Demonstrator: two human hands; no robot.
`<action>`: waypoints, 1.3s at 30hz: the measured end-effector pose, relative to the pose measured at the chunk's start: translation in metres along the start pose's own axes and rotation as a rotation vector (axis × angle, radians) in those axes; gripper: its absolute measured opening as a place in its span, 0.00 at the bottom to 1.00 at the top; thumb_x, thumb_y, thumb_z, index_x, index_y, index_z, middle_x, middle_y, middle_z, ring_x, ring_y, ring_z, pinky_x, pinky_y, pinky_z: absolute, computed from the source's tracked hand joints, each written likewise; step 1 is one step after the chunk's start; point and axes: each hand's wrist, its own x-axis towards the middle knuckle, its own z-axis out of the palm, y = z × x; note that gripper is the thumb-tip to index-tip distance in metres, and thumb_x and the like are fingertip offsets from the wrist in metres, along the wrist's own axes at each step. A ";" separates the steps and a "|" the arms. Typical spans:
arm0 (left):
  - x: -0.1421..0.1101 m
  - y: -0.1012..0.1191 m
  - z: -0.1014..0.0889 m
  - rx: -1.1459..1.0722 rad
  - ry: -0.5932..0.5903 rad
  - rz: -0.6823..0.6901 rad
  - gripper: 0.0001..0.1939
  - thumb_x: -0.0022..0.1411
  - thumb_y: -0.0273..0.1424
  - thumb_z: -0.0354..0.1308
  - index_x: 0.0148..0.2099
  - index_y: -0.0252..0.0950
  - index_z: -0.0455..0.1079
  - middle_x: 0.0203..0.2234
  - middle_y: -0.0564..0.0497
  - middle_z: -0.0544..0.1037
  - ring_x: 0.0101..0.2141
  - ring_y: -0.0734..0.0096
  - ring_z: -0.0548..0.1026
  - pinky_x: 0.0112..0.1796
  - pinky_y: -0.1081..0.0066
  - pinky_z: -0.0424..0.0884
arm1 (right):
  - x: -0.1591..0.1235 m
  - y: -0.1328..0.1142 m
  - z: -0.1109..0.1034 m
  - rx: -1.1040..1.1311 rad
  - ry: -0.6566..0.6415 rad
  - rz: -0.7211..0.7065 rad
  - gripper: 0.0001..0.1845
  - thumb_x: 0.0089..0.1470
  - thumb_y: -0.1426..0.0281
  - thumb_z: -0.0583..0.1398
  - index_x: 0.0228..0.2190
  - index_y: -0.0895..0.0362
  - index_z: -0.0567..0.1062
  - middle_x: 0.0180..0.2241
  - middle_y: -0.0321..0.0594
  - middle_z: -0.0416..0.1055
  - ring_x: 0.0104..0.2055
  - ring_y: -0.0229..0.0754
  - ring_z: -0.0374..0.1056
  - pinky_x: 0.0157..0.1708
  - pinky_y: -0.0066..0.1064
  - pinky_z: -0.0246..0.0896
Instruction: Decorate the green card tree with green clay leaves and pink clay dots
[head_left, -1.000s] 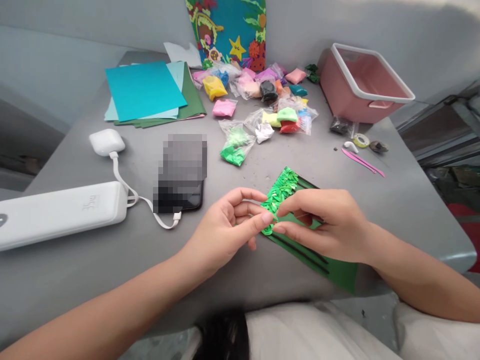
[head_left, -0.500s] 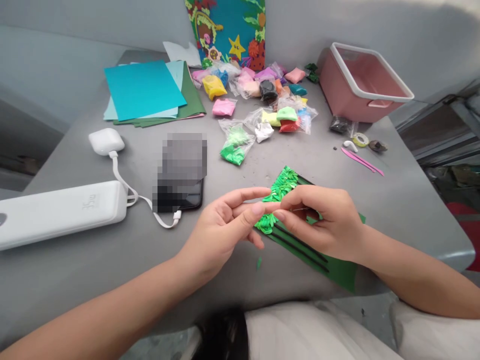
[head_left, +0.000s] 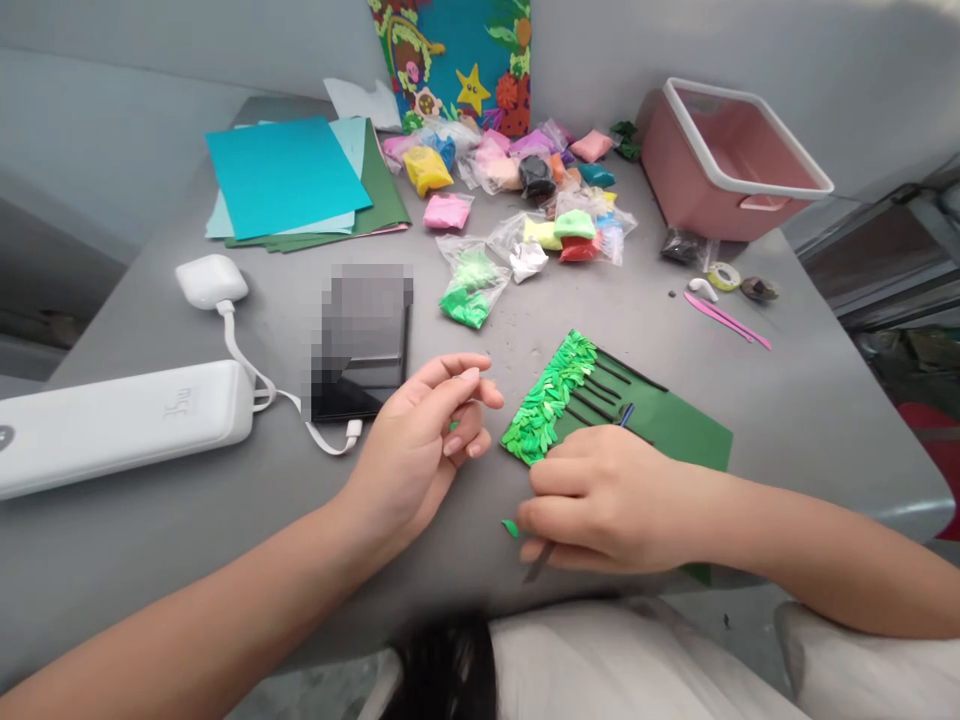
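My left hand is raised over the table with its fingers curled and the thumb near the index finger. A bit of green clay shows inside those curled fingers. My right hand is closed round a thin tool, whose dark blue end sticks out above and whose narrow greyish tip points down. The right hand covers part of a green card. Small green clay leaves crowd the card's left end, and black clay strips run along it. By the right fingertips lies a loose green leaf.
Bagged coloured clay lies across the back, below an underwater clay picture. At the right stand a pink box and pink tools. Coloured sheets, a phone and a cabled power bank lie left.
My hands have come apart. The right hand has moved down toward the table's near edge with the tool, uncovering more of the card. The left hand has drawn back slightly and curled its fingers.
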 end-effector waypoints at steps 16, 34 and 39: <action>0.002 -0.002 -0.001 -0.020 -0.014 0.003 0.03 0.65 0.23 0.58 0.41 0.33 0.70 0.23 0.58 0.74 0.16 0.86 0.56 0.20 0.81 0.61 | 0.001 -0.009 0.018 -0.104 -0.039 0.047 0.13 0.64 0.72 0.55 0.26 0.57 0.72 0.25 0.34 0.67 0.25 0.38 0.58 0.25 0.34 0.49; -0.010 -0.011 -0.006 0.545 -0.314 0.040 0.28 0.61 0.35 0.66 0.62 0.35 0.69 0.40 0.44 0.85 0.23 0.78 0.65 0.25 0.74 0.64 | 0.001 0.010 -0.024 0.168 0.358 0.409 0.03 0.58 0.75 0.63 0.31 0.60 0.75 0.25 0.31 0.69 0.26 0.27 0.63 0.27 0.18 0.56; -0.010 -0.009 -0.007 0.539 -0.306 0.010 0.30 0.60 0.37 0.69 0.62 0.34 0.71 0.35 0.46 0.85 0.23 0.79 0.63 0.25 0.74 0.62 | 0.002 0.010 -0.026 0.225 0.344 0.434 0.04 0.59 0.74 0.64 0.31 0.59 0.74 0.24 0.29 0.67 0.25 0.27 0.60 0.25 0.19 0.53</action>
